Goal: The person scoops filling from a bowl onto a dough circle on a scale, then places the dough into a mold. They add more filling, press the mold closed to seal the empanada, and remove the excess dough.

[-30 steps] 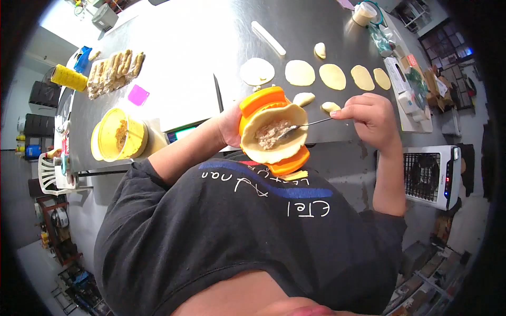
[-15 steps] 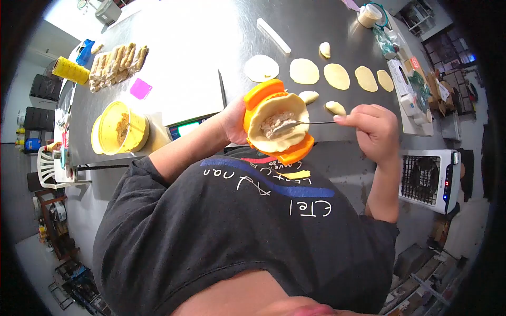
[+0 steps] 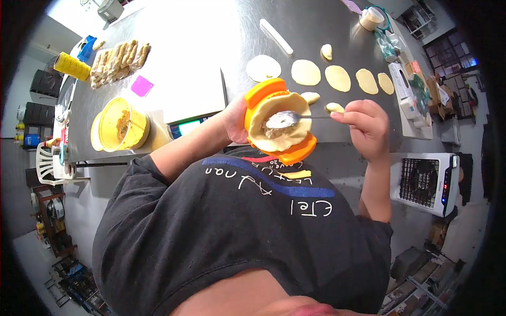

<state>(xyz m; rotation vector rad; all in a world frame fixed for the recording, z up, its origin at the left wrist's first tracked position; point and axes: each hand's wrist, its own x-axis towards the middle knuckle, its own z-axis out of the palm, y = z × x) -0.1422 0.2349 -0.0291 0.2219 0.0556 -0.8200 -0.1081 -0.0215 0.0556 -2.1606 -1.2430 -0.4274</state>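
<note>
My left hand (image 3: 236, 120) grips an orange mold (image 3: 265, 92) by its left side, tilted open above the table edge. A dough round (image 3: 285, 143) lines the mold, with pale filling (image 3: 272, 132) in its middle. My right hand (image 3: 367, 126) pinches the handle of a metal spoon (image 3: 284, 119), whose bowl rests over the filling. Behind the mold, flat dough rounds (image 3: 337, 78) lie in a row on the table, with small folded pastries (image 3: 327, 51) near them.
A yellow tub (image 3: 122, 126) with orange-brown filling stands left, beside a scale (image 3: 187, 126) bearing a white board. Farther back are bagged rolls (image 3: 118, 60), a purple scraper (image 3: 142, 86) and a white rolling pin (image 3: 276, 36). A white appliance (image 3: 426, 183) stands right.
The spoon has lifted slightly and its bowl has turned within the mold. My right hand has shifted a little to the left. The mold stays in my left hand.
</note>
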